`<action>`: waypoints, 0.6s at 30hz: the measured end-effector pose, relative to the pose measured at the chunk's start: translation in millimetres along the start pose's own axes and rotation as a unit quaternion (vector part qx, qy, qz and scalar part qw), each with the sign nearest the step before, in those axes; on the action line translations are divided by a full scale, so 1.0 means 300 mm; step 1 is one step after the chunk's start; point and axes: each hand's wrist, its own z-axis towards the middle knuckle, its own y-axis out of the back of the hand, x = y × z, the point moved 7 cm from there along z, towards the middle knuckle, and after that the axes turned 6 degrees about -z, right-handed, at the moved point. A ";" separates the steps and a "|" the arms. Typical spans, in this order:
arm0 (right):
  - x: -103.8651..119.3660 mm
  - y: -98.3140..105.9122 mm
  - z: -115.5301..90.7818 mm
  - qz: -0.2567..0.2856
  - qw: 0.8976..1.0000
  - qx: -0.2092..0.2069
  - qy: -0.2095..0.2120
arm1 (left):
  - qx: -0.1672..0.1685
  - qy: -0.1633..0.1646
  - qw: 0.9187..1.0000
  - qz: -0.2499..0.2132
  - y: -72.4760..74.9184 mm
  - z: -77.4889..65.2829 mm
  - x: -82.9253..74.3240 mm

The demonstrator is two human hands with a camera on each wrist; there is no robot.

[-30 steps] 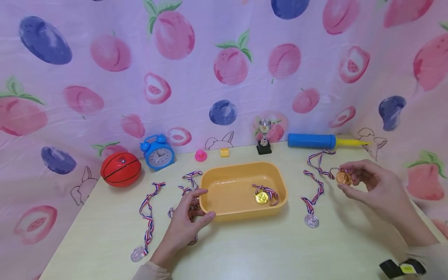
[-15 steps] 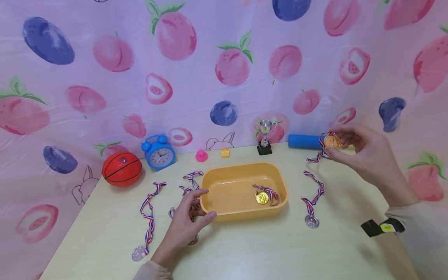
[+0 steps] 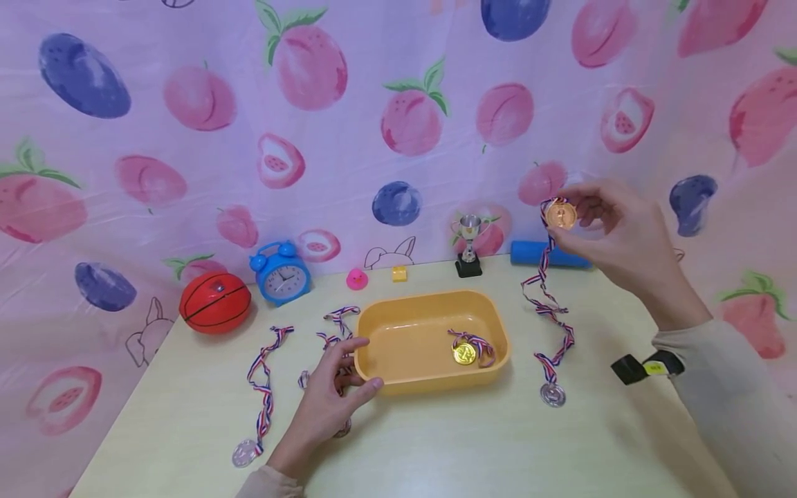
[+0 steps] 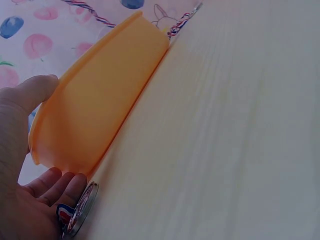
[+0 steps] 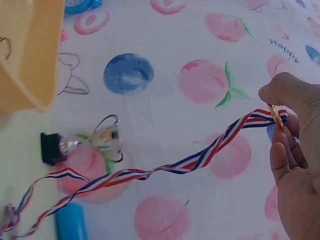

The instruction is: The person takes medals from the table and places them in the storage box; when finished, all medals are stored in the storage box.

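Observation:
My right hand (image 3: 629,242) pinches a bronze-coloured medal (image 3: 561,215) between thumb and fingers, raised above the table. Its striped ribbon (image 5: 187,164) hangs down, the lower end reaching the table by the silver medal (image 3: 553,395) on the right. My left hand (image 3: 330,398) holds the left end of a yellow plastic basin (image 3: 429,387), thumb at the front rim and fingers round the side. Inside the basin lies a gold medal (image 3: 464,353) with its ribbon bunched up. Another medal (image 4: 82,210) lies beside the left fingers, partly hidden by the hand in the head view.
A silver medal (image 3: 245,452) with a stretched ribbon lies at the left. Along the back stand a red ball (image 3: 215,303), blue alarm clock (image 3: 283,277), pink duck (image 3: 357,279), yellow block (image 3: 399,274) and small trophy (image 3: 469,245). A blue pump (image 3: 529,253) is partly covered.
My right hand has lifted the bronze-coloured medal and moved it to the left, drawing its ribbon up off the table. The left hand and basin have stayed put.

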 end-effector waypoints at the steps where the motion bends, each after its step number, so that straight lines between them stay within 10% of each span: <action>1: 0.018 -0.004 0.015 0.000 1.000 -0.001 0.003 | 0.000 0.000 1.000 0.000 0.000 -0.001 0.000; 18: 0.318 -0.114 0.197 0.093 0.989 -0.015 0.112 | 0.004 -0.002 1.000 -0.001 0.002 -0.001 0.000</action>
